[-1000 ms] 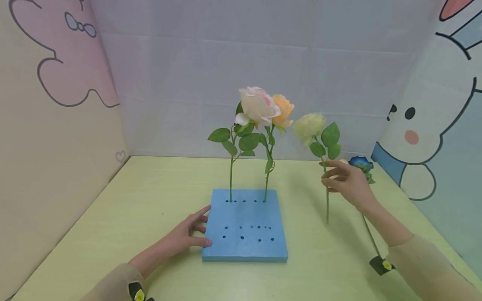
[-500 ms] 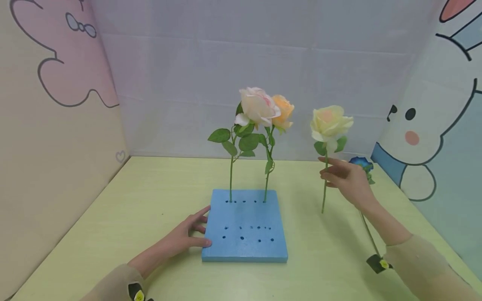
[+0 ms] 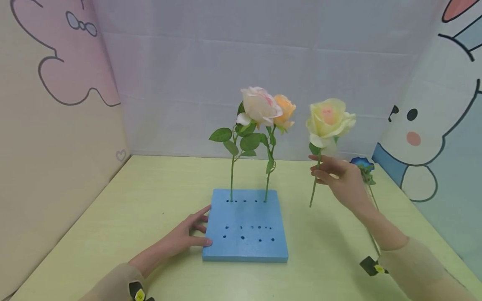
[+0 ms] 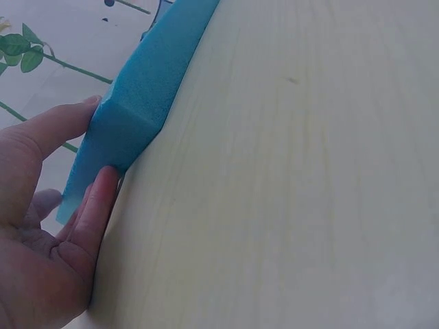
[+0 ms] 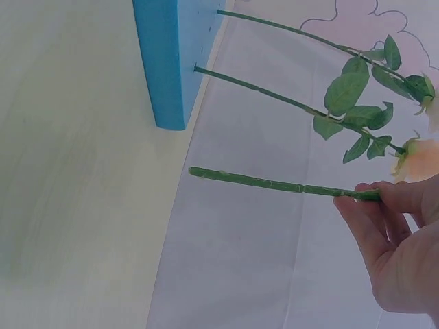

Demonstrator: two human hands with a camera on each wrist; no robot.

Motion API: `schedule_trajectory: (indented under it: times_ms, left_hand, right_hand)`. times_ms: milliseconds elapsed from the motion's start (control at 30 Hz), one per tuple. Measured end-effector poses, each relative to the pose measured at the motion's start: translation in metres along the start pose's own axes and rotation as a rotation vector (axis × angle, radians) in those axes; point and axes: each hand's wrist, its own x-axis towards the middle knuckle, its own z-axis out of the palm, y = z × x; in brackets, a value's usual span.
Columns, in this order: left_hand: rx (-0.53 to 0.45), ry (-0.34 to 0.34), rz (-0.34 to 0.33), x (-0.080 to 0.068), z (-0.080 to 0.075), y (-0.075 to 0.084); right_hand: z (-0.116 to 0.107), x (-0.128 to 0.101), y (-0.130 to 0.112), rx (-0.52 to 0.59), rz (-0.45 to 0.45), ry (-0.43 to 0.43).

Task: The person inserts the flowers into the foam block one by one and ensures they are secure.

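A pale yellow artificial rose (image 3: 331, 119) with a pinkish centre is held upright, slightly tilted, in my right hand (image 3: 344, 182). Thumb and fingers pinch its green stem (image 5: 254, 181), whose bare lower end hangs in the air to the right of the blue board (image 3: 244, 248). My left hand (image 3: 190, 232) rests against the board's left edge. In the left wrist view, its fingers (image 4: 96, 212) lie along the blue side. Two roses stand in the board's back row of holes: a pale pink one (image 3: 260, 106) and an orange one (image 3: 285, 112), partly hidden behind it.
A blue rose (image 3: 362, 164) lies on the table (image 3: 165, 175) at the right, its stem partly behind my right forearm. More holes dot the board's front half. Cloth walls with cartoon drawings, a rabbit (image 3: 418, 133) among them, surround the table.
The yellow rose has risen and its bloom has turned to face the camera. My right hand has shifted left and its stem now slants. The left hand and board stay put.
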Motion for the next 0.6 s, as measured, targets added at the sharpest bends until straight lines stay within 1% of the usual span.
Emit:
schedule_trajectory:
  times_ms: [167,333,467,600]
  left_hand:
    - [0.003,0.004,-0.005,0.000,0.000,0.001]
    - [0.004,0.004,-0.004,-0.001,0.000,0.002]
    - [-0.001,0.000,-0.006,-0.002,0.000,0.004]
    - [-0.009,-0.005,-0.001,-0.003,0.000,0.004]
  right_hand:
    - [0.014,0.002,-0.007,0.015,-0.053,0.017]
    - [0.027,0.000,-0.017,0.063,-0.098,0.001]
    - [0.037,-0.001,-0.022,0.076,-0.115,-0.014]
    - [0.047,0.000,-0.025,0.053,-0.120,-0.027]
